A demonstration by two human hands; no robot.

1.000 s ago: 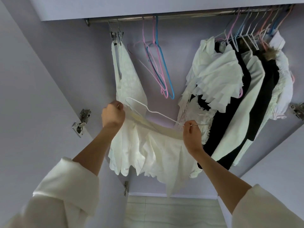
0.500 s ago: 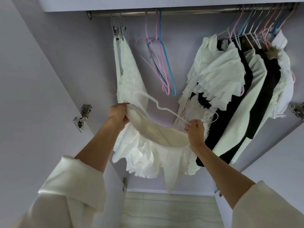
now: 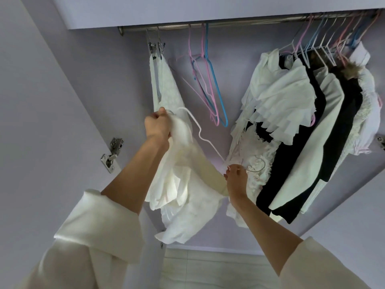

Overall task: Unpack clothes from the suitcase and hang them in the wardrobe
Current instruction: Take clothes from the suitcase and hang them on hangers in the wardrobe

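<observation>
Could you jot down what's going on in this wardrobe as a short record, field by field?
Place: open wardrobe with a metal rail
Left hand: grips the white garment at one end of the white hanger
Right hand: pinches the hanger near its hook
Garment status: not yet on the rail
Empty hangers: pink and blue, mid-rail
Hung clothes: white and black, on the right

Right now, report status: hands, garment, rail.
Left hand grips white skirt and hanger end. Right hand pinches white hanger by hook. Not on rail yet.
</observation>
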